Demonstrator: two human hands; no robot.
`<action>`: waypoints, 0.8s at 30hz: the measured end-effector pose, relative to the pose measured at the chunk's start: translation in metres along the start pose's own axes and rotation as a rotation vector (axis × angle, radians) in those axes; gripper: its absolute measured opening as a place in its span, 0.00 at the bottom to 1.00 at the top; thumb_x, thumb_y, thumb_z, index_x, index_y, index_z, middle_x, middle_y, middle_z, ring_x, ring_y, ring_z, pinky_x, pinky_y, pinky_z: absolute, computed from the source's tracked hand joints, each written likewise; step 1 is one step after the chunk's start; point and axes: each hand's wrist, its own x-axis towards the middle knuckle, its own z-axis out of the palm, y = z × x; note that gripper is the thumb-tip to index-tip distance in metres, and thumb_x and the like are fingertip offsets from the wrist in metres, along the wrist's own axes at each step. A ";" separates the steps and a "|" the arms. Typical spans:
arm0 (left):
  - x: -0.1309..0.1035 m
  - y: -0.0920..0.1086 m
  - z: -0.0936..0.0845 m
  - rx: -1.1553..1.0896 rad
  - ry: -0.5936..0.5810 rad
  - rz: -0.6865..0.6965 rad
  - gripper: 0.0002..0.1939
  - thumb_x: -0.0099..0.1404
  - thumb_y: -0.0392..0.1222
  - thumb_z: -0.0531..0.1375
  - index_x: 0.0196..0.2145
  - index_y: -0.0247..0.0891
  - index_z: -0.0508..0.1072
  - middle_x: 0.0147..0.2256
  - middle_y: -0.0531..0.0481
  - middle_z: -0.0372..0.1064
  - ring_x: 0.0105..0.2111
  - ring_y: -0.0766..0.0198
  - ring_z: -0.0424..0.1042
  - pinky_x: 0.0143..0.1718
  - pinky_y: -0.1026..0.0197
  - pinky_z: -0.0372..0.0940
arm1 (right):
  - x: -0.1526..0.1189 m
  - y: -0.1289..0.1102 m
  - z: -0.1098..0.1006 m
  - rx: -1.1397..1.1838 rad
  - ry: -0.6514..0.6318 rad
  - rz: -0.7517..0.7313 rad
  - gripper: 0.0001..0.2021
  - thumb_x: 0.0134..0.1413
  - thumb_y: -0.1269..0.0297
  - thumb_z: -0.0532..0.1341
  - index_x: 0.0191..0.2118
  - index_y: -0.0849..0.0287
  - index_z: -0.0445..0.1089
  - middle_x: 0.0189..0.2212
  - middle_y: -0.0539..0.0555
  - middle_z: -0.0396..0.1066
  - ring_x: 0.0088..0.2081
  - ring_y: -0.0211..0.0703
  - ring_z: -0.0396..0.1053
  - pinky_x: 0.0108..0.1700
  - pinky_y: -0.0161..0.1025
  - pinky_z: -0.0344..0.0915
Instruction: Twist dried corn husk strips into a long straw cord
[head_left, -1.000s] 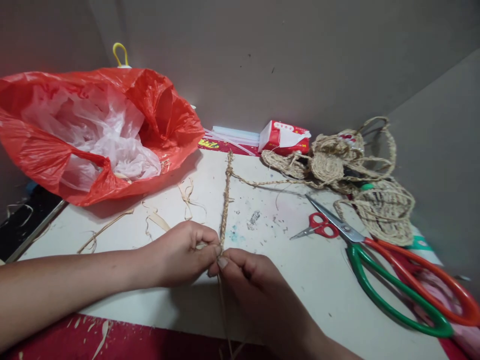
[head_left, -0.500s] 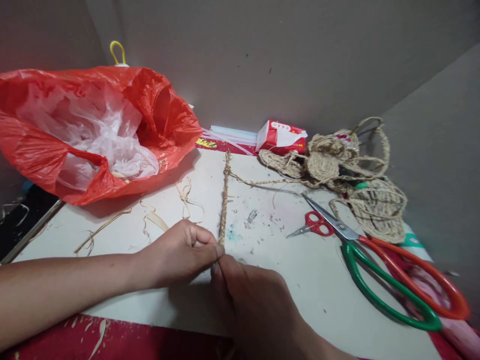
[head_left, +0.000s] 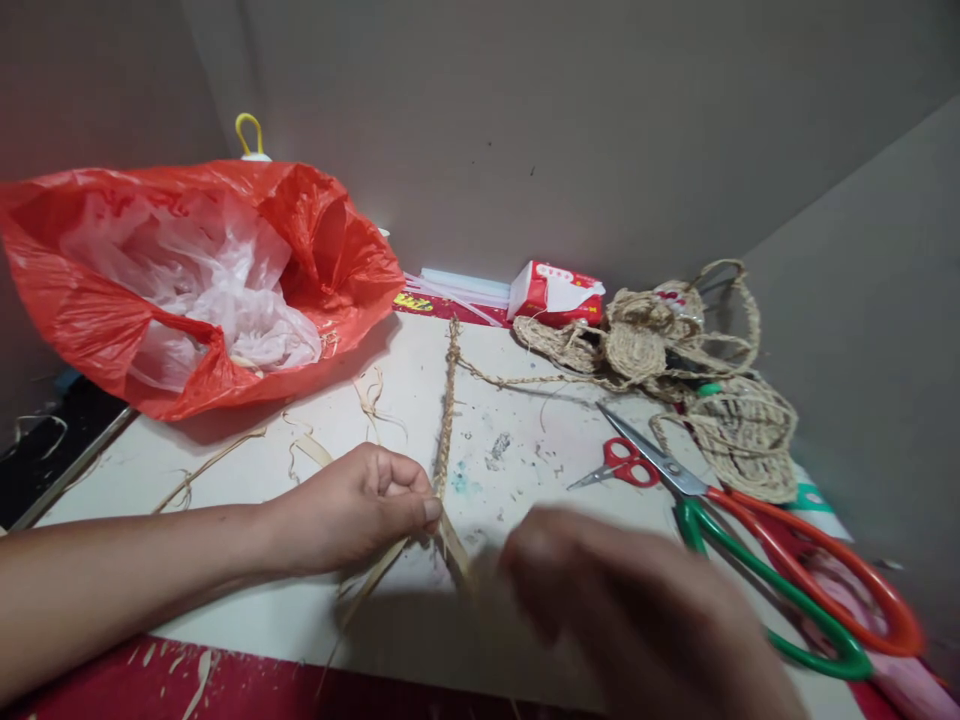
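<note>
A braided straw cord [head_left: 448, 425] runs down the middle of the white board [head_left: 517, 350], its far end knotted. Thumb and fingertips of my left hand [head_left: 382, 505] pinch the near end of the braid. Loose flat strands [head_left: 454, 550] fan out below that pinch, toward the board's front edge. My right hand [head_left: 600, 580], smeared by motion, is raised to the right of the braid, apart from my left hand. Its fingers are too blurred to show whether they hold a strand.
Large scissors [head_left: 697, 487] with red and green handles and small red scissors [head_left: 619, 465] lie at right. Coiled woven straw pieces [head_left: 637, 345] and a red tissue pack [head_left: 555, 292] sit behind. A red plastic bag [head_left: 300, 220] stands back left, near straw scraps [head_left: 367, 395].
My right hand has left the braid's near end and swung right, uncovering the loose strands. My left hand keeps its pinch. The camera view has shifted slightly.
</note>
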 end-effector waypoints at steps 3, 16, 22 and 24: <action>0.000 0.002 0.001 -0.049 -0.010 0.026 0.18 0.57 0.51 0.62 0.23 0.33 0.64 0.16 0.60 0.55 0.17 0.76 0.47 0.19 0.69 0.42 | 0.018 0.000 -0.010 0.433 0.284 0.427 0.11 0.59 0.56 0.55 0.37 0.57 0.70 0.29 0.52 0.72 0.30 0.40 0.68 0.31 0.34 0.64; 0.000 0.003 -0.006 0.091 -0.077 -0.020 0.18 0.59 0.53 0.59 0.25 0.36 0.62 0.16 0.62 0.50 0.15 0.76 0.44 0.16 0.67 0.38 | 0.026 0.024 0.013 0.919 -0.293 0.505 0.17 0.56 0.52 0.59 0.26 0.59 0.58 0.17 0.42 0.48 0.19 0.30 0.41 0.20 0.32 0.38; -0.002 0.003 -0.001 0.156 -0.058 -0.007 0.14 0.62 0.47 0.57 0.25 0.35 0.62 0.17 0.61 0.50 0.17 0.75 0.45 0.17 0.69 0.41 | 0.029 0.018 0.016 0.533 -0.262 0.499 0.15 0.58 0.60 0.54 0.22 0.58 0.55 0.18 0.44 0.48 0.21 0.32 0.44 0.22 0.33 0.43; -0.001 0.002 0.001 0.184 -0.030 0.023 0.12 0.62 0.44 0.56 0.24 0.35 0.62 0.17 0.61 0.51 0.17 0.75 0.46 0.17 0.69 0.42 | 0.028 0.015 0.019 0.412 -0.224 0.462 0.13 0.59 0.64 0.51 0.23 0.58 0.56 0.19 0.45 0.49 0.22 0.33 0.46 0.23 0.33 0.46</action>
